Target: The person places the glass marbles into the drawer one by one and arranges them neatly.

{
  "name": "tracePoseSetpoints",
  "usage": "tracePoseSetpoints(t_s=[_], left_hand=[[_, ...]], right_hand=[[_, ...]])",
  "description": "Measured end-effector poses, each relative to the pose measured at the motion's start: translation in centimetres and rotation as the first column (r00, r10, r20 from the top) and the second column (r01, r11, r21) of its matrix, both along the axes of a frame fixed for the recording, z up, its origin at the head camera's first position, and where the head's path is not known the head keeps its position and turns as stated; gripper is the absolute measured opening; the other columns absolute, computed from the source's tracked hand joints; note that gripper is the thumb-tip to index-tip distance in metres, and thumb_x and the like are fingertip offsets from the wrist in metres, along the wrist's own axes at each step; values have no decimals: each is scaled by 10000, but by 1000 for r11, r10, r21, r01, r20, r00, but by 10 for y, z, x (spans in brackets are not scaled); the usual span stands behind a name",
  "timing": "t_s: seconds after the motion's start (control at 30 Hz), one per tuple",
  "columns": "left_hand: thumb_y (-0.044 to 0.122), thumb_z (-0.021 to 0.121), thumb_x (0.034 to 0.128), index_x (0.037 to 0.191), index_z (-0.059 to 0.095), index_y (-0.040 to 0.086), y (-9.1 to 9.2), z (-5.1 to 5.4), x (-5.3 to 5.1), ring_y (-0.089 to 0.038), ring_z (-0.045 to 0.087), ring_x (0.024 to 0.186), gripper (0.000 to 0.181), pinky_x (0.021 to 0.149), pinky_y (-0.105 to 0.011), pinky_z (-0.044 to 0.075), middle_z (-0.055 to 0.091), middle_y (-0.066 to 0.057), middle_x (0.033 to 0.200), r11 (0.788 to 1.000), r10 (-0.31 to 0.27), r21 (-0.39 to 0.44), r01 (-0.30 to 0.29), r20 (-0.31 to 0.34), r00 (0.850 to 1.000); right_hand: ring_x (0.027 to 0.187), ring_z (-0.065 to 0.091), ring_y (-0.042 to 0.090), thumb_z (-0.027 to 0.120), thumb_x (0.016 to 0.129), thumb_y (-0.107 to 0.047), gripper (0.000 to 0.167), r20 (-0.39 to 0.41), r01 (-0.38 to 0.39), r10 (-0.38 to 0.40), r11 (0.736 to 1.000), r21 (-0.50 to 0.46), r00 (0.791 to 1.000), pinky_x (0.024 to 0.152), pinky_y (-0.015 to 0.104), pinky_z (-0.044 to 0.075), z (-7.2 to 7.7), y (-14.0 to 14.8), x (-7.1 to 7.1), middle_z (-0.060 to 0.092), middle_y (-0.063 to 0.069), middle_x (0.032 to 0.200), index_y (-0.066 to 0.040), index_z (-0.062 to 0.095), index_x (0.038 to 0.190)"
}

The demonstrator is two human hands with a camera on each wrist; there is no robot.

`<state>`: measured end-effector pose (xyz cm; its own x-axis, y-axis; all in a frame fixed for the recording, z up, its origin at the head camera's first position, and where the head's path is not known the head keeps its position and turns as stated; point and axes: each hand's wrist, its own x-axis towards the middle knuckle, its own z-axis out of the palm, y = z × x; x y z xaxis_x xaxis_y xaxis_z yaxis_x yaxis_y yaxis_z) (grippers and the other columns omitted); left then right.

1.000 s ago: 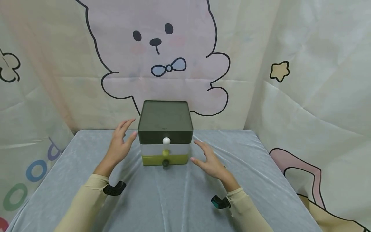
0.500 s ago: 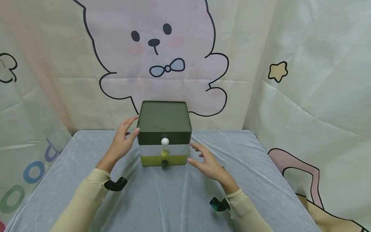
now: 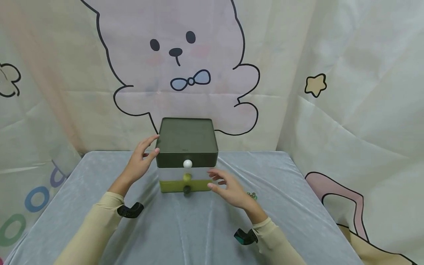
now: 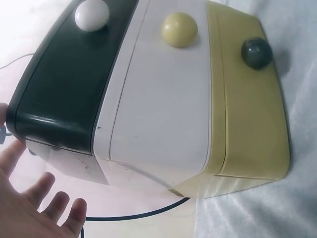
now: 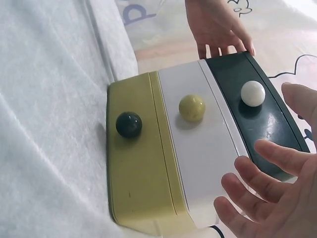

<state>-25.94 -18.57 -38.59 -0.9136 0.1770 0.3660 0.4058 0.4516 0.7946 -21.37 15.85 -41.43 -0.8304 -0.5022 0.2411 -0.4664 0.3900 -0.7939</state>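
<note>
Observed against a pale fabric wall (image 3: pixel 281 36) printed with a lilac bear (image 3: pixel 179 22): a glossy three-tier drawer box (image 3: pixel 187 136), dark green over white over olive, fitted with round knobs (image 3: pixel 187 163). Found standing between the left hand (image 3: pixel 138 162), in contact at the left edge, and the right hand (image 3: pixel 230 189), near the front right; unable to confirm contact there. Set on a table (image 3: pixel 165 235) draped in pale blue velvety cloth, with small green beads (image 3: pixel 253 195) near the right wrist. Noted both hands with loose fingers, grasping nothing, and cream sleeves (image 3: pixel 89 232) extended forward.
</note>
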Motion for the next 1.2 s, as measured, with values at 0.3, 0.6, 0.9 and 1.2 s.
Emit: tracePoseSetpoints(t_s=[0.3,0.6,0.9,1.2], left_hand=[[256,441,1084,1592,328,185,3,-1,-2,-430,203,1522,525,1096,-671,299,229,-161,1668,998,-29,52,28,20,999],[250,432,1087,1582,349,156,6,-7,-3,-383,213,1541,510,1090,-631,327,256,-161,1664,995,-18,96,18,3,1000],[329,432,1084,1539,431,168,10,-13,-6,-356,252,1535,483,1081,-607,338,357,-135,1627,996,45,79,-42,-48,998],[242,447,1078,1508,467,114,12,-16,-8,-378,293,1502,448,1049,-565,343,401,-156,1592,990,57,136,-47,-74,996]], right_hand=[[1221,596,383,593,1014,-241,485,58,-49,51,998,-24,997,1000,510,471,-3,-11,-2,595,187,1387,-41,507,1448],[1247,583,339,573,1023,-257,479,120,-65,70,997,-50,990,1024,520,468,-3,-19,-4,587,177,1414,-33,517,1443],[1252,580,395,532,1043,-209,447,151,-100,114,990,-102,982,1021,395,493,-2,-27,-7,584,232,1388,11,511,1431],[1291,551,451,510,1051,-168,423,255,-112,169,968,-226,952,1064,469,483,1,-40,-13,561,264,1414,48,518,1414]])
